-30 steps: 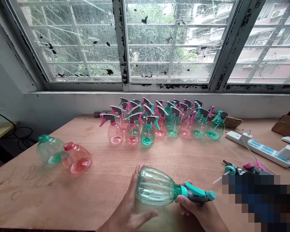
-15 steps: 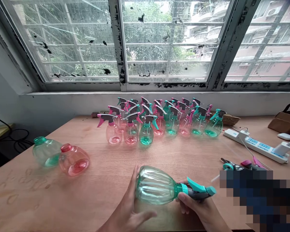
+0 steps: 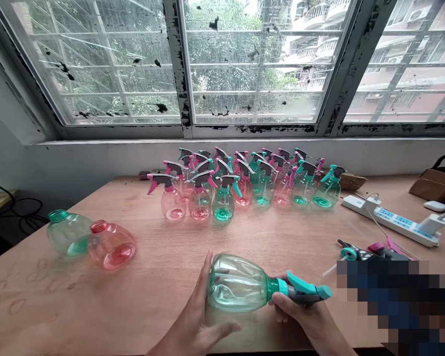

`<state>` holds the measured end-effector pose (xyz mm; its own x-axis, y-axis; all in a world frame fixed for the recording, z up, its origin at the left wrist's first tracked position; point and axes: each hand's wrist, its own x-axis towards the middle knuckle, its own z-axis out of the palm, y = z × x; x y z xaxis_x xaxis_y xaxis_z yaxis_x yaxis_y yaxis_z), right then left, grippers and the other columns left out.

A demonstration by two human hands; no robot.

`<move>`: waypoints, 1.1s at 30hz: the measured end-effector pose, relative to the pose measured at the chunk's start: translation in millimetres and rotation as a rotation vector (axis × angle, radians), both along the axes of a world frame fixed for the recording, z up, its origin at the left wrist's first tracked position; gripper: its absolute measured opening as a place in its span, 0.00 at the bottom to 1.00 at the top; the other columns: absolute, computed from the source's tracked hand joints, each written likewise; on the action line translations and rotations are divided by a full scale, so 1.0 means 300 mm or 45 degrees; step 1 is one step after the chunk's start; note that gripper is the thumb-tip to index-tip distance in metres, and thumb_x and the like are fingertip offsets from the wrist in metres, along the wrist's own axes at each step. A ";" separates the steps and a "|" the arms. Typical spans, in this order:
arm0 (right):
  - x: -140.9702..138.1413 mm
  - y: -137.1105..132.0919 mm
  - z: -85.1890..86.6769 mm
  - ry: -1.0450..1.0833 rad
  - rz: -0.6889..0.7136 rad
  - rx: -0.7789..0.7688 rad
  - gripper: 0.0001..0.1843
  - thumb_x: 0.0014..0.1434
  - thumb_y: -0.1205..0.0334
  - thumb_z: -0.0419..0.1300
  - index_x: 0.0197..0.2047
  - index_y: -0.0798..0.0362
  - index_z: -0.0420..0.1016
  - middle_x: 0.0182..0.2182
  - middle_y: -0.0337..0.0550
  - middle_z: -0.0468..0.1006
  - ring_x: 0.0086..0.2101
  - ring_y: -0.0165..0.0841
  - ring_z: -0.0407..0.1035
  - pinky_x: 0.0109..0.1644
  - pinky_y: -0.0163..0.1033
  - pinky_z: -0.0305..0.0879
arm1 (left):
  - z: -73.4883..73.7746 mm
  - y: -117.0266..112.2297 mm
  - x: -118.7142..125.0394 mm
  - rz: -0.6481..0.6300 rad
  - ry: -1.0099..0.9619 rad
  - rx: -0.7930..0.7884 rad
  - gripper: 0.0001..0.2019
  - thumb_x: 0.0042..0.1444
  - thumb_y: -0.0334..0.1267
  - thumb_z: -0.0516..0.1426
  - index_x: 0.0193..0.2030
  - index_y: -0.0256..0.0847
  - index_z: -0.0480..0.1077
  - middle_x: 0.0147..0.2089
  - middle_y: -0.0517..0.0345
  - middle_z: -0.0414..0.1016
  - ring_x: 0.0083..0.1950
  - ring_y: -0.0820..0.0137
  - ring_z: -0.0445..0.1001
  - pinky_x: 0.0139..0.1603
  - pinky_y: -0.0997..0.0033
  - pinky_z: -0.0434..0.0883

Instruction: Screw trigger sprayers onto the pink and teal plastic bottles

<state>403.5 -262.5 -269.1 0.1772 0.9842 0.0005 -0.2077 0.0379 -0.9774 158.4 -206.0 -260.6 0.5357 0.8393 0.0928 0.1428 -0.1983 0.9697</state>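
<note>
I hold a green transparent spray bottle [image 3: 237, 289] on its side just above the wooden table [image 3: 163, 252]. My left hand [image 3: 198, 316] cups the bottle's base, fingers wrapped round it. My right hand [image 3: 304, 316] grips the teal and grey trigger head [image 3: 306, 291] at the bottle's neck. A green bottle without a head [image 3: 66, 232] and a pink one without a head [image 3: 111, 244] lie at the left.
Several assembled pink and green spray bottles [image 3: 241, 185] stand in rows at the back by the window sill. A white power strip [image 3: 391, 220] lies at the right, loose trigger heads [image 3: 371, 249] nearer me. A brown box [image 3: 435, 185] sits far right.
The view has shifted slightly. The bottle has turned a little in my hands; both hands keep their hold.
</note>
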 end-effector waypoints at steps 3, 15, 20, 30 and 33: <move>-0.002 0.002 -0.001 -0.014 -0.018 -0.014 0.18 0.52 0.50 0.73 0.41 0.51 0.79 0.18 0.33 0.76 0.21 0.30 0.66 0.26 0.34 0.62 | 0.012 0.002 -0.008 -0.038 -0.025 -0.102 0.56 0.56 0.58 0.62 0.76 0.52 0.26 0.80 0.51 0.37 0.79 0.49 0.36 0.77 0.46 0.39; 0.007 0.002 -0.017 -0.014 0.011 -0.004 0.19 0.54 0.49 0.71 0.42 0.54 0.78 0.19 0.34 0.76 0.21 0.30 0.67 0.26 0.34 0.62 | 0.035 -0.014 0.008 -0.012 0.032 0.018 0.50 0.60 0.54 0.62 0.76 0.58 0.30 0.80 0.56 0.38 0.79 0.56 0.40 0.78 0.53 0.37; -0.001 -0.001 -0.003 0.015 0.008 -0.013 0.18 0.51 0.49 0.73 0.39 0.51 0.79 0.18 0.33 0.76 0.20 0.29 0.66 0.25 0.34 0.61 | 0.054 -0.012 -0.002 -0.041 -0.016 -0.112 0.52 0.57 0.61 0.59 0.77 0.52 0.31 0.81 0.56 0.33 0.80 0.54 0.35 0.78 0.53 0.38; 0.004 0.002 -0.011 0.021 -0.068 0.022 0.16 0.55 0.49 0.71 0.39 0.52 0.80 0.17 0.35 0.77 0.19 0.29 0.67 0.26 0.34 0.65 | 0.007 0.006 -0.004 -0.053 0.094 0.030 0.49 0.59 0.53 0.63 0.76 0.61 0.32 0.81 0.63 0.35 0.80 0.57 0.36 0.78 0.52 0.35; -0.003 0.000 -0.007 0.048 -0.050 0.025 0.17 0.54 0.49 0.72 0.39 0.52 0.81 0.17 0.34 0.77 0.19 0.29 0.67 0.25 0.34 0.64 | 0.016 0.007 -0.013 -0.105 0.032 -0.079 0.53 0.57 0.59 0.61 0.76 0.56 0.26 0.81 0.58 0.33 0.80 0.56 0.34 0.78 0.51 0.37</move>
<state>402.7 -262.6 -271.3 0.2159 0.9763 0.0126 -0.2425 0.0662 -0.9679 154.4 -204.1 -256.0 0.6046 0.7960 0.0278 0.1532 -0.1505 0.9767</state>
